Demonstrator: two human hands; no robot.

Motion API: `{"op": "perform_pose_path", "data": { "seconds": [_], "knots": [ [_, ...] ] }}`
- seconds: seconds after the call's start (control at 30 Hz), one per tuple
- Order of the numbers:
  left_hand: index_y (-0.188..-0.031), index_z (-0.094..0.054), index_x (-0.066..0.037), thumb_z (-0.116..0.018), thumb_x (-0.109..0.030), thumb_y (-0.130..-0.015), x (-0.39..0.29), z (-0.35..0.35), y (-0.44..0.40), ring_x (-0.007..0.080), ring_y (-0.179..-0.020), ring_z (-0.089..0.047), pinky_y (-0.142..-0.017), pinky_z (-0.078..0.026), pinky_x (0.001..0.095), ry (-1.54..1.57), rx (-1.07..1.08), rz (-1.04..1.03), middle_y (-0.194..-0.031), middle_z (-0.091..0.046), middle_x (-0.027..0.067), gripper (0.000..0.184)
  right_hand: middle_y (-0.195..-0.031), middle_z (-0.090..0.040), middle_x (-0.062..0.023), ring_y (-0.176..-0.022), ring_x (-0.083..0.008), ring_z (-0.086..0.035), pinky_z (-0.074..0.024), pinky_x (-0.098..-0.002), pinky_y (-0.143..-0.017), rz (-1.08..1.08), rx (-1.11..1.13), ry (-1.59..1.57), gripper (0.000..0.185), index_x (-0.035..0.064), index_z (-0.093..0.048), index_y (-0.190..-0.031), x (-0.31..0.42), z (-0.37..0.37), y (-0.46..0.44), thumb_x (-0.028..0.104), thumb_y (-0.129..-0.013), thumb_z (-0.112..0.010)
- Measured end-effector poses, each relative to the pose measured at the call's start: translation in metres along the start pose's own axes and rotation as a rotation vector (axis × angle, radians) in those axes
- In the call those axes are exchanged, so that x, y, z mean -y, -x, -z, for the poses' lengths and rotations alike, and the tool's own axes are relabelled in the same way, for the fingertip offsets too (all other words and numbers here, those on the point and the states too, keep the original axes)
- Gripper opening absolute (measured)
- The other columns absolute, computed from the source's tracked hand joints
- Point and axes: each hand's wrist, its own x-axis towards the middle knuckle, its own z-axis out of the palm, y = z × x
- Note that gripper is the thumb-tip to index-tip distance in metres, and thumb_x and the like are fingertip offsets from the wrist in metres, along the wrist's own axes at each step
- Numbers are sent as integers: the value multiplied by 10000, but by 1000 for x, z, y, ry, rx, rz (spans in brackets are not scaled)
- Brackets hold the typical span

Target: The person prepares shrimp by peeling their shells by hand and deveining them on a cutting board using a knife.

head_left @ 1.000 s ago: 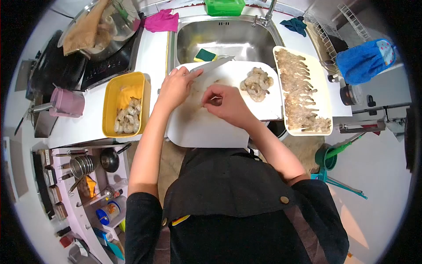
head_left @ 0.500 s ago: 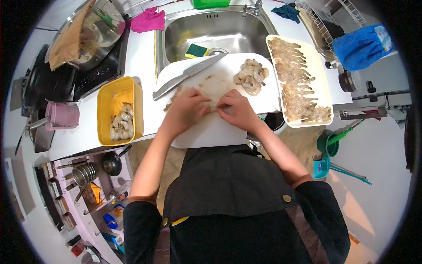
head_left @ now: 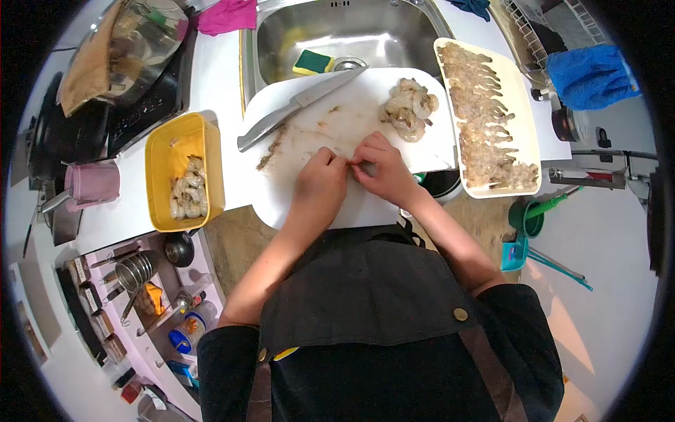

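Observation:
Over the near middle of a white cutting board [head_left: 278,200], my left hand [head_left: 321,186] and my right hand [head_left: 385,170] meet with fingertips pinched together. Whatever small thing they hold is hidden by the fingers. To their upper right on the board lies a heap of peeled shrimp [head_left: 409,109]. A large knife [head_left: 302,102] rests across the board's upper left, its handle toward the left edge. Below the handle runs a strip of dark scraps [head_left: 273,149], left of my left hand.
Right of the board, a cream tray [head_left: 519,84] carries rows of shrimp [head_left: 481,119]. A yellow tub [head_left: 218,176] with shrimp [head_left: 188,190] stands left. Beyond are a steel sink [head_left: 394,42] and a sponge [head_left: 313,62]. A black cooktop [head_left: 158,102] sits far left.
My left hand has drawn back toward me, closing its fingers against my right hand's and uncovering the dark scraps. The view has shifted slightly, and the counter sits higher in it.

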Motion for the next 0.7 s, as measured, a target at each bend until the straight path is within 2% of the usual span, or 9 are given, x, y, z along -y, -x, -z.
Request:
{"op": "perform_pose_path", "data": {
  "seconds": [0.03,0.13,0.2,0.3,0.4,0.5,0.63,0.7],
  "knots": [
    [-919,-686,-19,-627,-38,-818,-1,0,0,345,-782,-630,-699,-518,417,-2,1,5,-867,-600,160,119,-824,-559,-96,-845,-283,-531,-452,-352,-725,-2,-1,22,148,17,-570,-787,0,-1,0,-35,-689,-668],
    [-917,-678,-15,-614,-29,-819,-3,-2,0,350,-782,-628,-702,-519,420,-9,-3,19,-863,-598,165,118,-834,-521,-127,-880,-329,-499,-446,-408,-762,11,4,23,171,19,-525,-762,-1,-4,0,1,-670,-668],
    [-916,-672,-15,-607,-23,-817,-3,-3,0,348,-783,-627,-704,-519,421,-19,-12,24,-863,-598,164,119,-839,-524,-127,-884,-330,-498,-447,-408,-764,11,0,30,175,20,-525,-766,-1,-5,0,0,-668,-668],
    [-822,-614,18,-554,-19,-788,-4,-8,-2,337,-765,-593,-682,-496,421,-37,-66,-35,-837,-554,165,79,-847,-527,-126,-888,-331,-498,-449,-408,-768,2,-3,57,171,20,-526,-768,0,-5,0,2,-671,-666],
    [-893,-644,16,-589,-18,-796,-2,-7,-3,335,-795,-609,-701,-504,403,-18,-23,-7,-876,-580,166,116,-858,-533,-124,-894,-326,-502,-451,-408,-773,-1,5,66,160,26,-541,-771,0,-3,0,22,-677,-671],
    [-970,-675,9,-642,-27,-800,5,18,-6,338,-808,-624,-722,-511,383,221,94,137,-917,-607,175,177,-875,-550,-118,-900,-318,-509,-453,-405,-783,-1,28,29,145,37,-574,-782,0,0,-3,54,-688,-684],
    [-985,-710,-20,-676,-81,-817,13,39,-7,301,-754,-651,-705,-526,371,178,127,220,-936,-637,167,182,-880,-582,-106,-894,-306,-524,-459,-399,-795,75,-18,17,138,48,-619,-801,7,-4,-7,95,-703,-705],
    [-958,-715,-14,-667,-71,-818,14,44,-7,307,-771,-654,-707,-524,373,198,170,198,-915,-639,168,159,-886,-600,-84,-903,-281,-533,-466,-364,-787,73,22,43,124,48,-634,-810,10,-7,-9,54,-713,-711]
  ]
}}
